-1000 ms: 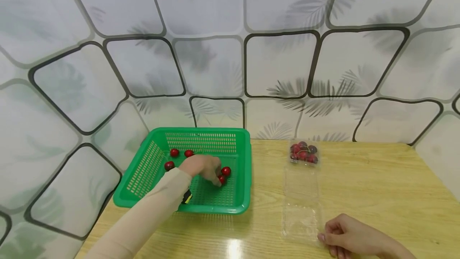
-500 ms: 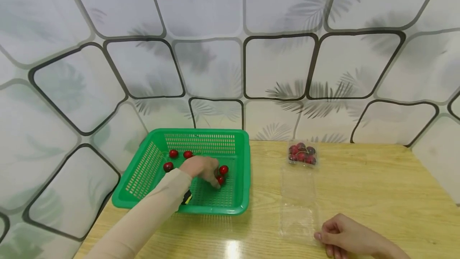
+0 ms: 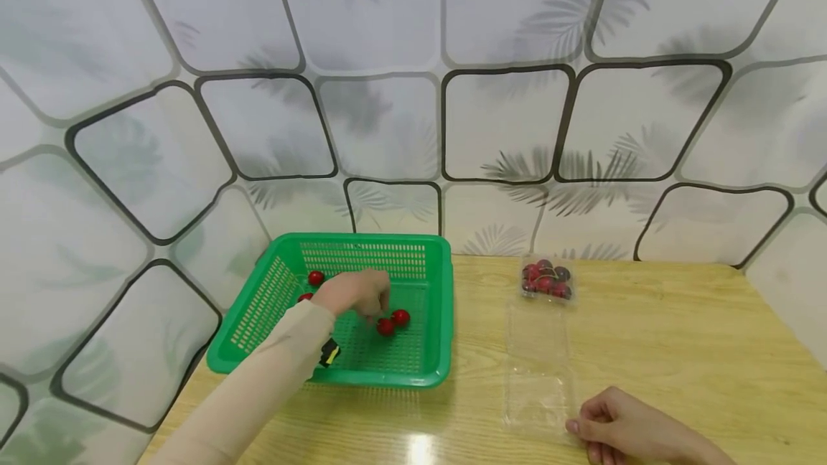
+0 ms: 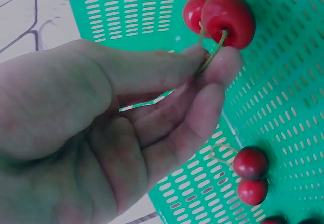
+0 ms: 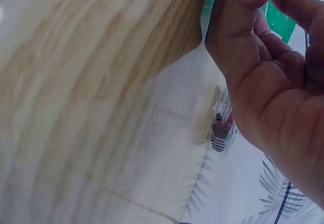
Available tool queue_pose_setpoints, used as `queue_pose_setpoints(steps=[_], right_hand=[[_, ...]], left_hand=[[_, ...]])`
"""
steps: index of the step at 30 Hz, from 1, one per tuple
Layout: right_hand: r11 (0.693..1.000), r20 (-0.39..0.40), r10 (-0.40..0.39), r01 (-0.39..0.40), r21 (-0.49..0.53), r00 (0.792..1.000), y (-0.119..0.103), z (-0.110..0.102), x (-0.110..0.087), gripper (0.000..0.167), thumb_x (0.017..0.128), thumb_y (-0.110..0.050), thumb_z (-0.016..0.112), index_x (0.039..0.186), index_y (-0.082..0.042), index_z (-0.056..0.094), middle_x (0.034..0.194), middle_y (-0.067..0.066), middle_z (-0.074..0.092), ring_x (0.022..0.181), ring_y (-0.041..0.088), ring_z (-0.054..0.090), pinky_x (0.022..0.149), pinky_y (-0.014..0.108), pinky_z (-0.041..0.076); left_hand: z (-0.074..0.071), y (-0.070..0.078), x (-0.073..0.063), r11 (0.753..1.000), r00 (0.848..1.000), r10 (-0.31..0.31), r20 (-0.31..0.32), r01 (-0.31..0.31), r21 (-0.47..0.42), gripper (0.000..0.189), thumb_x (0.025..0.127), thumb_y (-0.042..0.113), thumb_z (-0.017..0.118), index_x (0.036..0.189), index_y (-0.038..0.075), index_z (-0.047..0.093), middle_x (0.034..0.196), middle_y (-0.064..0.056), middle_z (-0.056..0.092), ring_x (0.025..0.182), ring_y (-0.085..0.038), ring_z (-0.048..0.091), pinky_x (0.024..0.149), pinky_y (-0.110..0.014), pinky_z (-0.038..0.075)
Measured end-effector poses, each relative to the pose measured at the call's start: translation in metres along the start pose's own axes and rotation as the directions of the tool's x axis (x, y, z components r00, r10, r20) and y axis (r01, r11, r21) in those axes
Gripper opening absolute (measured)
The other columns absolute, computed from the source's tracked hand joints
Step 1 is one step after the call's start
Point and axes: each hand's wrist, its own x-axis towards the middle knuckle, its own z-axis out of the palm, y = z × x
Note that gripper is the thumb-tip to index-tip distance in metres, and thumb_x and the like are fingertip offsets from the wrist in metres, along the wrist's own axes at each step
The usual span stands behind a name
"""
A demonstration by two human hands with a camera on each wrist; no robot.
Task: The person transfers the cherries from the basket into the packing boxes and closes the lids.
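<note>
My left hand [image 3: 362, 296] is inside a green plastic basket [image 3: 441, 271]. In the left wrist view, its thumb and index finger pinch the stem of a red cherry [image 4: 230, 19], with a second cherry [image 4: 192, 15] partly hidden behind it. Seen from the head, two cherries [image 3: 385, 326] sit just beside the fingertips, above or on the basket floor. My right hand [image 3: 623, 425] rests on the table, thumb and curled fingers at the near corner of a clear plastic container [image 3: 538, 397]. Its fingertip contact is largely hidden in the right wrist view.
A clear plastic tub of cherries [image 3: 546, 280] stands by the wall, in line with the flat clear panels. More cherries [image 4: 251, 163] lie in the basket, partly covered by the left arm. The wooden table [image 3: 672, 336] meets a patterned wall [image 3: 504, 128].
My left hand has drawn slightly left and up, and the two cherries near its fingertips have shifted left and down within the basket. The right hand stays at the container's corner.
</note>
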Motion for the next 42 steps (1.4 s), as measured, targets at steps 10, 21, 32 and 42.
queue_pose_setpoints(steps=[10, 21, 32, 42], right_hand=[[0.998, -0.027, 0.026, -0.025, 0.066, 0.999, 0.001, 0.006, 0.004, 0.047, 0.108, -0.026, 0.052, 0.092, 0.017, 0.064, 0.073, -0.003, 0.069, 0.056, -0.001, 0.055, 0.051, 0.012, 0.046], [0.99, -0.059, 0.03, -0.022, 0.141, 0.998, 0.0, 0.009, 0.007, 0.043, 0.109, -0.025, 0.05, 0.095, 0.011, 0.068, 0.073, -0.003, 0.07, 0.055, -0.002, 0.058, 0.052, 0.013, 0.049], [0.994, -0.105, 0.041, -0.03, 0.105, 0.994, 0.002, 0.011, 0.01, 0.045, 0.108, -0.027, 0.052, 0.096, 0.014, 0.065, 0.074, 0.0, 0.072, 0.053, 0.0, 0.059, 0.048, 0.013, 0.047], [0.99, -0.095, 0.05, -0.037, 0.137, 0.994, -0.003, 0.014, 0.012, 0.035, 0.108, -0.026, 0.053, 0.095, 0.003, 0.067, 0.074, -0.002, 0.071, 0.054, 0.0, 0.058, 0.05, 0.014, 0.048]], left_hand=[[-0.003, -0.002, -0.009, 0.999, 0.998, 0.022, -0.064, -0.024, -0.031, 0.004, 0.091, 0.01, 0.077, 0.087, 0.009, 0.079, 0.075, -0.002, 0.075, 0.076, -0.023, 0.076, 0.076, -0.04, 0.063], [-0.005, -0.005, -0.013, 0.999, 0.996, 0.045, -0.083, -0.046, -0.011, 0.017, 0.093, 0.021, 0.077, 0.079, 0.012, 0.079, 0.067, -0.004, 0.073, 0.073, -0.027, 0.075, 0.064, -0.034, 0.059], [-0.008, -0.013, -0.022, 0.995, 0.988, 0.096, -0.12, -0.094, 0.018, 0.02, 0.094, 0.005, 0.068, 0.078, 0.008, 0.079, 0.066, -0.003, 0.072, 0.06, -0.017, 0.067, 0.059, -0.028, 0.052], [-0.011, -0.017, -0.03, 0.995, 0.982, 0.104, -0.156, -0.104, 0.013, 0.012, 0.092, 0.005, 0.069, 0.086, 0.008, 0.079, 0.071, -0.004, 0.074, 0.064, -0.016, 0.068, 0.063, -0.028, 0.053]])
